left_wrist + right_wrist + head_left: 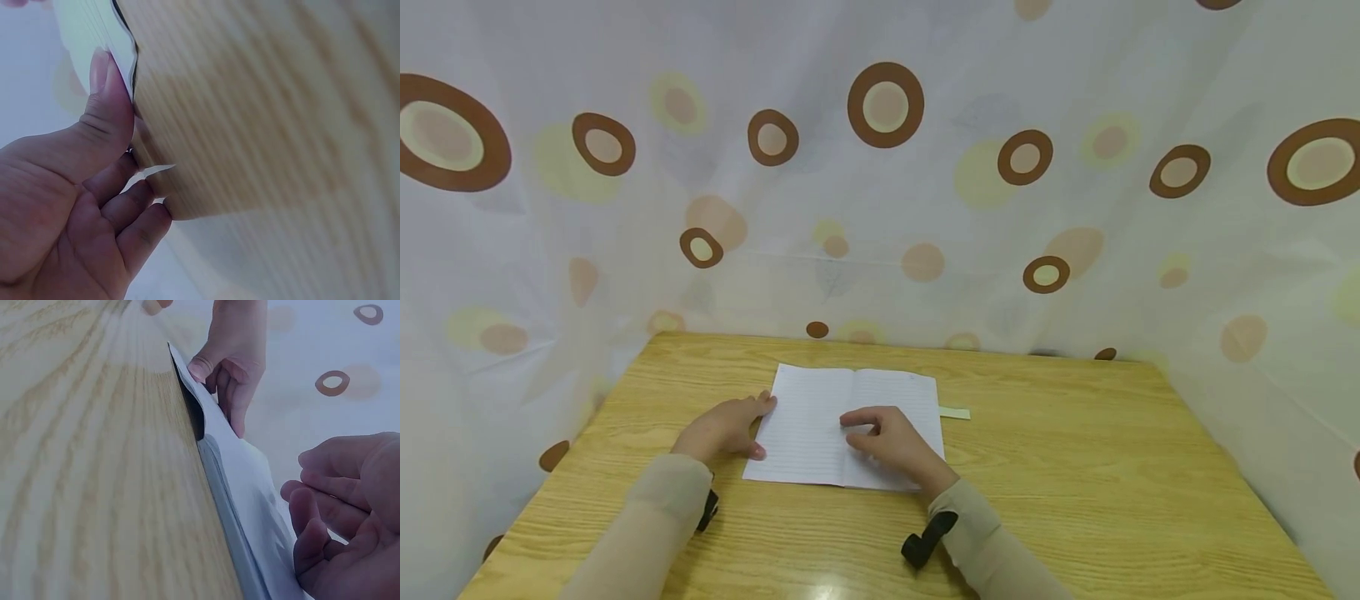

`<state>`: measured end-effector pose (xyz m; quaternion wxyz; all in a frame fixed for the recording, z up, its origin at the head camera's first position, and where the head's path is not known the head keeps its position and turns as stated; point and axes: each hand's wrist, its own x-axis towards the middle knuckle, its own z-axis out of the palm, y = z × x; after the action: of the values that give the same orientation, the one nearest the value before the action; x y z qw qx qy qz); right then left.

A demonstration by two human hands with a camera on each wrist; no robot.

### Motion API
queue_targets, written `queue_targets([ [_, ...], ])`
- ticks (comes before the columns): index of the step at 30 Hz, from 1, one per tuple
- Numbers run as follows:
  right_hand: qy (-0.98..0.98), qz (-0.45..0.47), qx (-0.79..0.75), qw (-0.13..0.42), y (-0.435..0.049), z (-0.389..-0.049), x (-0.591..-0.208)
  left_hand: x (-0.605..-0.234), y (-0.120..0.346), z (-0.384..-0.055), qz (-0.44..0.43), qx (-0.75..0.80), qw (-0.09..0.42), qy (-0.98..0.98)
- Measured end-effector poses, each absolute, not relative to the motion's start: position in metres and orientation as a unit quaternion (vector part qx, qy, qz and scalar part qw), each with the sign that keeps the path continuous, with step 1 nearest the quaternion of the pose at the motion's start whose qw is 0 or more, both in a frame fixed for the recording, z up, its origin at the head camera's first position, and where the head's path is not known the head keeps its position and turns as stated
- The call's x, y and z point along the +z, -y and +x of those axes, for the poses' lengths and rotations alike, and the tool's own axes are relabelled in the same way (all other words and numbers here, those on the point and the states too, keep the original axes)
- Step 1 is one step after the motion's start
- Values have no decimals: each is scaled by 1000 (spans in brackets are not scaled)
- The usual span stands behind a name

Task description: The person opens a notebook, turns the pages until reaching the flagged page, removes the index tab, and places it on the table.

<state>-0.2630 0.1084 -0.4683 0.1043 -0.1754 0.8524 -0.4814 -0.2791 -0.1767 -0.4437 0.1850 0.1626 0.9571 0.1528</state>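
Note:
An opened notebook (808, 425) with lined white pages lies on the wooden table, its spine running through the middle. At its left edge is my left hand (726, 427), with the thumb spread away from the fingers. In the left wrist view, that thumb (106, 94) rests on the margin of the pages while the other fingers reach down by the table surface. Over the right page hovers my right hand (891, 442), fingers loosely bent and holding nothing. A dark gap shows under the raised left part of the notebook (234, 481) in the right wrist view.
A pale strip (955, 412) sticks out from the notebook's right side. The wooden table (1097, 467) stretches away to the right. Behind it hangs a white curtain (925, 200) patterned with brown and cream circles. Each wrist wears a black strap.

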Motion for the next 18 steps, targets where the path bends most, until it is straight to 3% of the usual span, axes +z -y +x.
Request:
queue_targets([
  [18, -850, -129, -509, 29, -133, -277, -462, -450, 176, -284, 158, 152, 179, -959],
])
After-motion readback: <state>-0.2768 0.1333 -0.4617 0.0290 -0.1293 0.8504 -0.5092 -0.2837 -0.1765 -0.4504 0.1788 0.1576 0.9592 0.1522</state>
